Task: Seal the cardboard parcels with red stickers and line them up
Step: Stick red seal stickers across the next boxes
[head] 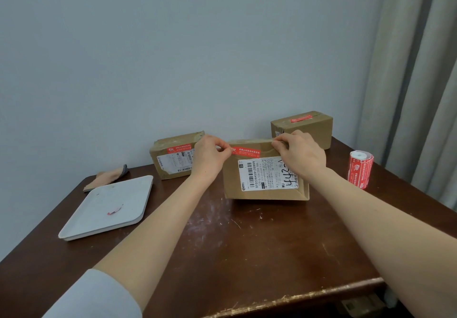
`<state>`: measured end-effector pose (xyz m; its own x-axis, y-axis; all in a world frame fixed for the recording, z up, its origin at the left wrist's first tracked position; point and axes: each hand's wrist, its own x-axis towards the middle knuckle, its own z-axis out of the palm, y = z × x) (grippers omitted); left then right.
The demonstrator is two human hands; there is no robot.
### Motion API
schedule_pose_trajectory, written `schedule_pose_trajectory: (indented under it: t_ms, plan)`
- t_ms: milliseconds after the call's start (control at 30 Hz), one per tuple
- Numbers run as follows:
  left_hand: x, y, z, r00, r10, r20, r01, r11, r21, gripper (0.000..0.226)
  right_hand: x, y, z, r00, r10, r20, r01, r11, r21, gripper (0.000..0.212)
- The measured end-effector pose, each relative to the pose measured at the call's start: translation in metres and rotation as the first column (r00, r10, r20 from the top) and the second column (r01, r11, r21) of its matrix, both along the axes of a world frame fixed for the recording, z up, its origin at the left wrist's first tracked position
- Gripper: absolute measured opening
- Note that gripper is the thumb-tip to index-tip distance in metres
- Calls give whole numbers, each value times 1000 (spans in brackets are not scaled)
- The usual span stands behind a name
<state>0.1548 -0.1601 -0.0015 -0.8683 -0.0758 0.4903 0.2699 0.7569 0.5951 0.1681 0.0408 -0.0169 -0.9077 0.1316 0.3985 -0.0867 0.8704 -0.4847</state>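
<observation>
Your left sleeve (99, 295) sits lowest in frame. Left hand (210, 155) pinches the red sticker (246, 151) end on the middle parcel (265, 176), table (247, 243) centre. Right hand (300, 154) grips that parcel's top edge. Two stickered parcels (173, 155) (303, 128) behind; sticker roll (359, 169) right, tray (108, 206) left.

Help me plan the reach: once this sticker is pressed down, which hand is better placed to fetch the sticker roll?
Probably the right hand. The sticker roll stands on the table's right side, just beyond it, with nothing between them. The left hand pinches the red sticker at the middle parcel's left end and would have to cross over.
</observation>
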Motion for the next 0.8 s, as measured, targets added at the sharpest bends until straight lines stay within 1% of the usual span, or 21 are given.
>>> schedule_pose_trajectory:
  t_ms: [233,333,433,533,800]
  plan:
    - [3,-2,0,1000,-23,-15,23,999,-25,10,1,0,0,1000,4,1,-4,1000,-6,33]
    - [5,-1,0,998,-47,-35,44,995,-86,9,1,0,1,1000,6,-6,-7,1000,-7,33]
    - [6,-1,-1,997,-39,-73,26,986,-167,7,0,0,1,1000,4,-4,-4,1000,-6,33]
    - [6,-1,0,995,-26,-97,6,980,-199,9,0,0,0,1000,1,-3,-1,1000,-1,33]
    - [11,2,-1,996,-35,-84,26,995,-100,8,0,1,0,1000,4,-3,-4,1000,-3,34]
